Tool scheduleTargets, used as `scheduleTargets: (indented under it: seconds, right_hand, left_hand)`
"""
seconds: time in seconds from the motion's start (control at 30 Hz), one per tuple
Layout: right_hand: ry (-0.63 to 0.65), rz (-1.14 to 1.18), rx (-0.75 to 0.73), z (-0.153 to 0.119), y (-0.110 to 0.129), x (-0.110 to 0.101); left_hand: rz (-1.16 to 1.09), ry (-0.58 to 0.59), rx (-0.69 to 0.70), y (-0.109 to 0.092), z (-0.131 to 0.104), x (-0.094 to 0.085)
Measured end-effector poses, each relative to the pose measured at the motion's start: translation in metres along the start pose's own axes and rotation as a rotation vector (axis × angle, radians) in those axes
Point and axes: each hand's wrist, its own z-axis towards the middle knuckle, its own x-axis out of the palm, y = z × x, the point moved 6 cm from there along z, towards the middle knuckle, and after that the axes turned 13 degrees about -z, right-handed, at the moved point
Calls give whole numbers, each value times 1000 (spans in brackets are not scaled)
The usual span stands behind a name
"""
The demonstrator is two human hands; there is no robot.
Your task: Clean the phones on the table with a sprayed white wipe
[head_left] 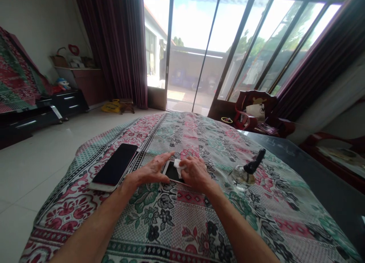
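Note:
A small smartphone with a white frame and dark screen lies flat on the patterned cloth, in front of me. My left hand holds its left end, thumb at the near edge and fingers toward the far edge. In my right hand a folded white tissue is pinched and pressed against the screen. The right end of the phone is hidden under that hand. To the left lies a larger white-framed device with a black screen, probably a tablet. A clear glass bottle with a black pump top stands on the right.
The floral cloth covers the surface under my arms. A dark tabletop shows beyond its right side. Farther off are a red wooden chair, a glass door, a purple curtain and a black drawer cabinet.

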Motion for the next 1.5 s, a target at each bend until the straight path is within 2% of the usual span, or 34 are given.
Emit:
scheduleTargets:
  seconds: [0.13,0.27,0.4,0.6,0.77,1.03,1.13,1.27,1.5]
  right_hand:
    - [8,40,-14,16,9,3]
    - [11,68,-42,26,11,9]
    - [58,39,31,32,8,16]
    - [56,-4,110,33,7,18]
    - [45,-28,81,15,-2,7]
    - [31,-45,39,-44,-28,-11]
    - [43,-41,29,-51,-32,-11]
    - [33,-36,18,-34,-25,-7]
    - [16,-22,18,23,-4,14]
  left_hand:
    - [-123,-32,-10,1,4,-1]
    - [-147,-109,-30,4,8,-3]
    - [-165,-116,-81,10,8,0]
    - [-135,-97,-116,15,8,-1]
    - [-80,-93,-109,15,8,-2]
    - [-43,-89,-44,11,9,0]
    - [8,-76,-13,6,9,1]
    - [81,-95,-30,3,10,2]
    - [89,-89,-24,5,11,3]
